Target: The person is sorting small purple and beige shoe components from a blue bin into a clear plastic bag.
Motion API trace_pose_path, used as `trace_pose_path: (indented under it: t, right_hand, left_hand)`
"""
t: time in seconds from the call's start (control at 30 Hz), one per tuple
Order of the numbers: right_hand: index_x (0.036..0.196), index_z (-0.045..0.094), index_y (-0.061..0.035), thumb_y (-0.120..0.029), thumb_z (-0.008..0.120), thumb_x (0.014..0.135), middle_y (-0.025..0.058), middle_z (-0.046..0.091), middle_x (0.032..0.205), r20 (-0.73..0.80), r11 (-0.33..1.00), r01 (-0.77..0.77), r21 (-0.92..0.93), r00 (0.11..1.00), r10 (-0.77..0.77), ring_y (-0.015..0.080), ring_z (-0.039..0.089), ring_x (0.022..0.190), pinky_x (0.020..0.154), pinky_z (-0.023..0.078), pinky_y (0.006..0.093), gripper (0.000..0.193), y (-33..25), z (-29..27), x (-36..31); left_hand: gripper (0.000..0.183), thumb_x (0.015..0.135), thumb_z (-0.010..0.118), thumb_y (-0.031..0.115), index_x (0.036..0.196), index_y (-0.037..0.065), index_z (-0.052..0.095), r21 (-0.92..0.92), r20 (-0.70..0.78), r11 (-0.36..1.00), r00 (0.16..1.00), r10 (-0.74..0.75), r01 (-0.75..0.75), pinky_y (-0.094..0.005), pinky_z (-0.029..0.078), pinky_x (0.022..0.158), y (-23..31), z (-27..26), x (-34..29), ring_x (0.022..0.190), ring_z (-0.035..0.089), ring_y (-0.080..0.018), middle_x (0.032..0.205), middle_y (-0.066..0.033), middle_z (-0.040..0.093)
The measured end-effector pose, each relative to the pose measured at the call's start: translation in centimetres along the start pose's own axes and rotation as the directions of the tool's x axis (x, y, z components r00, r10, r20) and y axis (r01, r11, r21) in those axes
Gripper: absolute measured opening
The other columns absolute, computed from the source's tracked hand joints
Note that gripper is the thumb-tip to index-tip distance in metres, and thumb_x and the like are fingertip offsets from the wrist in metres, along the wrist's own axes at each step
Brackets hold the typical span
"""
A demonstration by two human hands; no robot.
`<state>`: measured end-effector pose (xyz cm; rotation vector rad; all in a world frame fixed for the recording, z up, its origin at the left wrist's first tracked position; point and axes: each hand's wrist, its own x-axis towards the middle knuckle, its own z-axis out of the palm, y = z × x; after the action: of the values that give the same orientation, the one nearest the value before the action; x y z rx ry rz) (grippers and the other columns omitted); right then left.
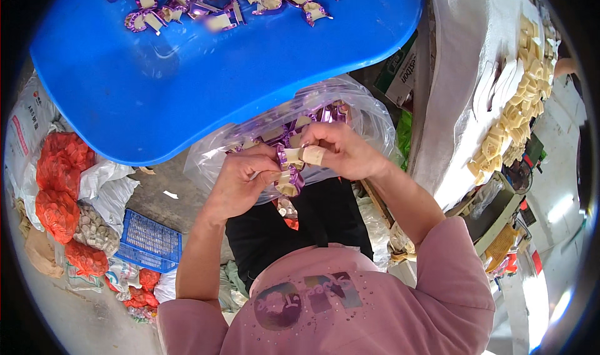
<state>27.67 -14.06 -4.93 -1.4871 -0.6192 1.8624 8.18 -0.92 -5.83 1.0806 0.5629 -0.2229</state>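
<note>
My left hand [245, 175] is closed, its thumb and fingers pinching a small shiny purple and cream plastic piece [291, 181]. From the other side my right hand [342, 150] grips the same piece at its upper part; a tan strip, perhaps tape, shows at a finger. Whether it is one piece or two joined ones I cannot tell. Just beyond my hands a clear plastic bag [212, 161] hangs open, with several purple and cream pieces [331, 112] inside. More such pieces [269, 4] lie heaped along the far side of a blue tabletop [206, 80].
On the right, many cream plastic pieces [515, 114] rest on white sacking [459, 61]. A cardboard box [400, 74] stands beyond the table's right edge. To my left are red mesh bags [62, 158], white sacks [31, 120] and a blue plastic basket [150, 237] on the floor.
</note>
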Motion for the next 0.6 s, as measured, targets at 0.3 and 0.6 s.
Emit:
trace_pose_path:
  t: [0.3,0.6]
  right_hand:
    - [0.113,0.057,-0.0057,0.002,0.063,0.067,0.0107,0.053,0.099,-0.228,0.830,0.108,-0.547,0.935,-0.272,0.0292,0.052,0.093,0.078,0.044,0.0363,0.047,2.0,2.3,-0.1]
    - [0.106,0.064,-0.0160,-0.011,0.066,0.065,0.0030,0.048,0.110,0.076,0.387,0.177,-0.905,0.962,-0.263,0.0238,0.043,0.110,0.088,0.034,0.0421,0.041,3.1,3.5,-2.6]
  left_hand:
    - [0.012,0.077,0.066,0.011,0.069,0.003,0.063,0.654,-0.380,0.743,0.910,0.164,0.139,-0.0373,0.049,0.054,-2.7,0.7,0.4,0.060,0.062,-0.0306,0.068,-0.0150,0.064]
    - [0.019,0.078,0.067,0.020,0.085,0.003,0.063,0.810,-0.440,0.523,0.865,0.242,0.266,-0.0401,0.049,0.052,-3.4,0.9,-0.6,0.054,0.061,-0.0306,0.061,-0.0130,0.061]
